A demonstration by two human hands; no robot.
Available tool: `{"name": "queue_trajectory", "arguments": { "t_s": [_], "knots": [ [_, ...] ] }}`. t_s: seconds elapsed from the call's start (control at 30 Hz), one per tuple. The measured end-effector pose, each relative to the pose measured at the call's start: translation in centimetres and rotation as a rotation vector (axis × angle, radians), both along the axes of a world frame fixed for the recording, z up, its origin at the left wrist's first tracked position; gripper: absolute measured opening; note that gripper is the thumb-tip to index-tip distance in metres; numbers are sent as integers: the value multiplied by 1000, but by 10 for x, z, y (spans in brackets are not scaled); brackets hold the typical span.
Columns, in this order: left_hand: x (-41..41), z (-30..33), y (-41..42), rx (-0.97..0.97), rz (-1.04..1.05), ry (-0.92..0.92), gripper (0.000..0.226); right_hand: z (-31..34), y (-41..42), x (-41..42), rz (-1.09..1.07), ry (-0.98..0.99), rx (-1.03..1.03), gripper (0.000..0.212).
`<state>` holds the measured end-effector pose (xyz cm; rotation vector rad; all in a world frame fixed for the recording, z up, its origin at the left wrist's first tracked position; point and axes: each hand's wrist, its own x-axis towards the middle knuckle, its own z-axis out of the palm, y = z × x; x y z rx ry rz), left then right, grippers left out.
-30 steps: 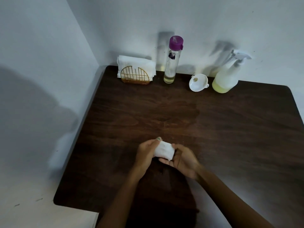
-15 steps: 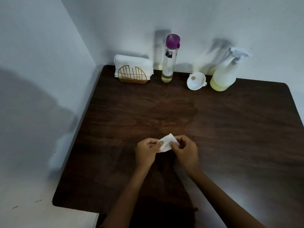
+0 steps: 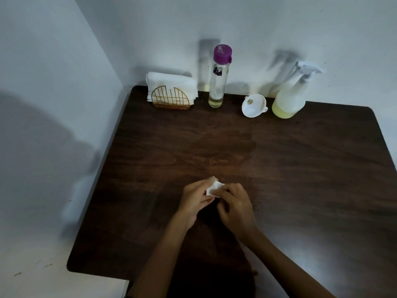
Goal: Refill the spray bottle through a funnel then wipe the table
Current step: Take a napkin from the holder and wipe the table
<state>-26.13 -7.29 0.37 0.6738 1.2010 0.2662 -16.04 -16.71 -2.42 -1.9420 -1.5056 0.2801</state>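
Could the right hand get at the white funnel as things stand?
Probably, but not freely: the table between the right hand and the funnel lies bare, yet both hands grip a folded tissue.

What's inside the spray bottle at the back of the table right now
The spray bottle holds a shallow layer of yellowish liquid at its base; the cloudy body above looks empty. Any dip tube inside cannot be made out.

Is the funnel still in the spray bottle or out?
Out. The funnel lies tipped on the table beside the spray bottle, whose trigger head is back on.
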Motion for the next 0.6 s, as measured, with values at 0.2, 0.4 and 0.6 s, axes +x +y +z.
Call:
{"name": "queue_trajectory", "arguments": {
  "t_s": [0.2, 0.4, 0.6],
  "knots": [
    [2, 2, -4, 127, -42, 74, 19, 18, 6, 10, -191, 256, 86, 19],
    [8, 3, -5, 217, -123, 120, 7, 19, 19, 30, -188, 790, -302, 34],
    [7, 1, -7, 289, -131, 125, 17, 13, 28, 30, -272, 1002, -350, 28]
  ]
}}
